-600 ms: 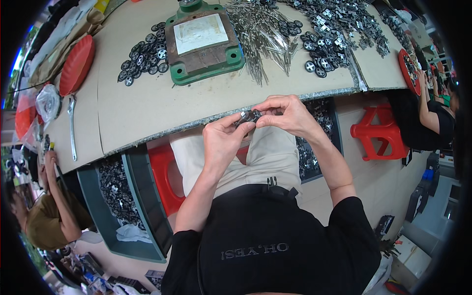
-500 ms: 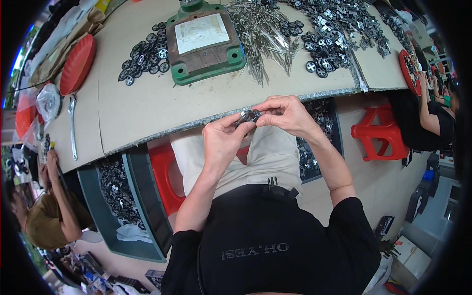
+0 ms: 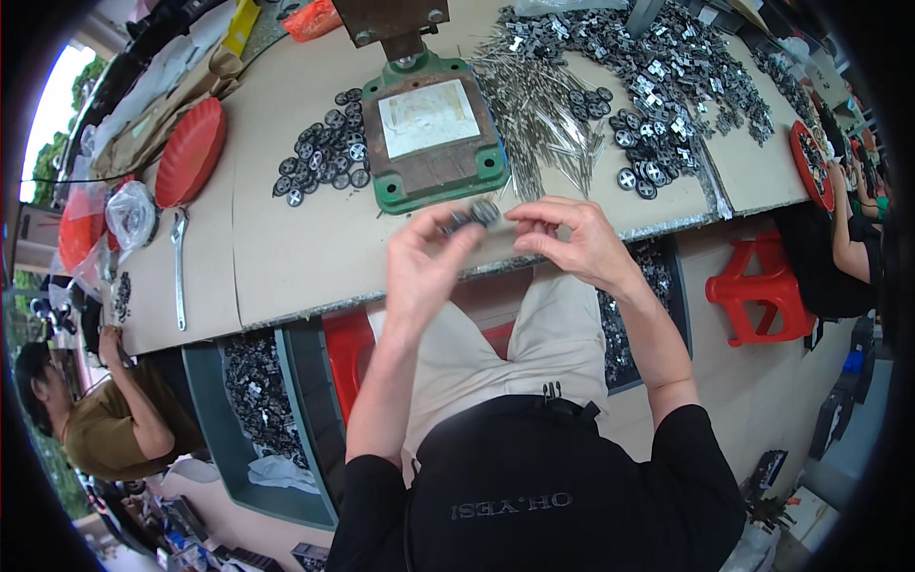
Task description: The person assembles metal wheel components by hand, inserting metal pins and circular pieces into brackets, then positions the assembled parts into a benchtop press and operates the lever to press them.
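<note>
My left hand pinches a small black part with a toy wheel on it, held over the table's near side; motion blurs it. A short gap to the right, my right hand has its fingers bent and apart, and nothing shows between them. Just beyond both hands stands a press with a green base and a white pad on its plate. Loose black wheels lie left of the press. Thin metal rods are heaped to its right, beside more wheels and a pile of small black parts.
On the left lie a wrench, a red dish and a tape roll. Beneath the table edge is a grey-green crate of black parts. A red stool stands at right. Other people work at both sides.
Both hands have moved forward over the table and come apart. My right hand has let go of the black part, which stays in my left. The view has shifted, showing more of the press.
</note>
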Action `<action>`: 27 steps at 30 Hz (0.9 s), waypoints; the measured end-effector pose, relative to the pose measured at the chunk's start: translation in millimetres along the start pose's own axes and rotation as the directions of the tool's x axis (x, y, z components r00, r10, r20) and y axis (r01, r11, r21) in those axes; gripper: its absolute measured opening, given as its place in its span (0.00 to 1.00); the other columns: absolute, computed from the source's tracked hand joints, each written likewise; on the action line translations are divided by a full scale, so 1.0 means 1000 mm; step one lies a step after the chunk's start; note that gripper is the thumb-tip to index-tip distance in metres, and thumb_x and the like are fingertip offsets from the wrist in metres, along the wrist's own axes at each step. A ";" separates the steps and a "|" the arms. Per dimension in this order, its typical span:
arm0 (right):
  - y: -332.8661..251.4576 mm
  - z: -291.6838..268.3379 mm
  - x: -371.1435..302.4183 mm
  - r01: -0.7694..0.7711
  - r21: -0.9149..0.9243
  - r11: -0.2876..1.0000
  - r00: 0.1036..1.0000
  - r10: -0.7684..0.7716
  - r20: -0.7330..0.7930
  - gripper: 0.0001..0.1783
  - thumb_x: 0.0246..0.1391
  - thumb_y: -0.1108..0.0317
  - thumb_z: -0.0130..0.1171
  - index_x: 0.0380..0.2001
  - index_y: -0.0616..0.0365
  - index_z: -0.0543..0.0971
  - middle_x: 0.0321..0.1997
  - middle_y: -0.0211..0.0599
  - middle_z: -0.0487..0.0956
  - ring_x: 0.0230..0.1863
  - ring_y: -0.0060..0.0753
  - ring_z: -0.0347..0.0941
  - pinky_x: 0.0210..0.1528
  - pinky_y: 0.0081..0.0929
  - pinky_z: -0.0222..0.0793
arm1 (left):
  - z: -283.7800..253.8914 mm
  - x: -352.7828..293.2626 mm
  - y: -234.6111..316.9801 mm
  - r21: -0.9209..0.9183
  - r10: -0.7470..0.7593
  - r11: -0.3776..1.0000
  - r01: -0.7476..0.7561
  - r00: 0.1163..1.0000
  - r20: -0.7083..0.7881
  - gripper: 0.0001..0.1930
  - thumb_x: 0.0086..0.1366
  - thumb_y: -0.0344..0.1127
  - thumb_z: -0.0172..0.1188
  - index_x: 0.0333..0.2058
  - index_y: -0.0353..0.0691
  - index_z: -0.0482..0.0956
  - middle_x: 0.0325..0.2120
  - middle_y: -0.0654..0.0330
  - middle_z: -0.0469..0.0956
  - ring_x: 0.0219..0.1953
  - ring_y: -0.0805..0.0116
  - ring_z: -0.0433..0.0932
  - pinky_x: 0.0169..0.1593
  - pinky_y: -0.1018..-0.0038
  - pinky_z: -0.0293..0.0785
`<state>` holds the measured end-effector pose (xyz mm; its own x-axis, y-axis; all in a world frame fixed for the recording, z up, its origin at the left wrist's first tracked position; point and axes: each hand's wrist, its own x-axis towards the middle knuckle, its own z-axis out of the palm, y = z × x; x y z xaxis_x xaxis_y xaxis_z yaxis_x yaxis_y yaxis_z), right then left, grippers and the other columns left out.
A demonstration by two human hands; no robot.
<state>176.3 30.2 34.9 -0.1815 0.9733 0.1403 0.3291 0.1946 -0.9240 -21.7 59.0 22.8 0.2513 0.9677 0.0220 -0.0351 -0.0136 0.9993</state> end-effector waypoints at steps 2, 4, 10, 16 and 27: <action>0.003 -0.003 0.004 -0.004 -0.045 0.999 1.000 0.003 -0.023 0.11 0.45 0.72 0.61 0.35 0.63 0.79 0.26 0.34 0.77 0.24 0.21 0.68 0.28 0.19 0.65 | -0.015 0.033 0.008 -0.016 0.076 0.997 -0.078 0.994 -0.082 0.12 0.55 0.24 0.61 0.39 0.30 0.74 0.31 0.60 0.77 0.33 0.76 0.74 0.41 0.79 0.70; 0.004 -0.006 0.005 0.011 -0.155 0.988 0.999 -0.018 -0.047 0.11 0.45 0.71 0.61 0.34 0.62 0.79 0.27 0.35 0.78 0.23 0.22 0.68 0.27 0.19 0.65 | -0.026 0.070 0.013 0.057 0.199 0.980 -0.193 0.970 -0.140 0.11 0.54 0.24 0.61 0.38 0.31 0.74 0.31 0.60 0.77 0.33 0.77 0.74 0.40 0.81 0.70; 0.016 -0.009 -0.004 0.016 -0.240 0.971 0.999 -0.024 -0.031 0.10 0.47 0.69 0.60 0.33 0.62 0.80 0.26 0.38 0.77 0.23 0.27 0.69 0.27 0.22 0.65 | -0.036 0.135 0.004 0.379 0.298 0.900 -0.215 0.938 -0.175 0.11 0.53 0.29 0.62 0.36 0.31 0.76 0.27 0.61 0.78 0.29 0.78 0.74 0.37 0.82 0.69; 0.010 -0.025 -0.001 0.020 -0.284 0.959 0.999 -0.030 -0.030 0.10 0.47 0.69 0.59 0.33 0.63 0.79 0.28 0.40 0.77 0.25 0.33 0.72 0.29 0.25 0.67 | -0.040 0.143 -0.004 0.513 0.384 0.814 -0.272 0.915 -0.125 0.13 0.52 0.31 0.62 0.37 0.33 0.77 0.26 0.62 0.78 0.28 0.79 0.74 0.35 0.81 0.69; -0.096 -0.124 0.106 0.455 -0.552 0.699 0.810 -0.582 -0.070 0.08 0.49 0.69 0.59 0.32 0.61 0.81 0.28 0.35 0.80 0.26 0.26 0.72 0.30 0.21 0.67 | -0.049 0.157 -0.016 0.473 0.434 0.811 -0.344 0.896 -0.091 0.14 0.50 0.30 0.63 0.37 0.33 0.77 0.28 0.63 0.78 0.29 0.78 0.73 0.37 0.80 0.70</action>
<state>240.4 130.3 182.4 -0.2740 0.6841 0.6759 0.6587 0.6456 -0.3864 -28.5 223.6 8.7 0.1220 0.8845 0.4503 0.3424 -0.4633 0.8174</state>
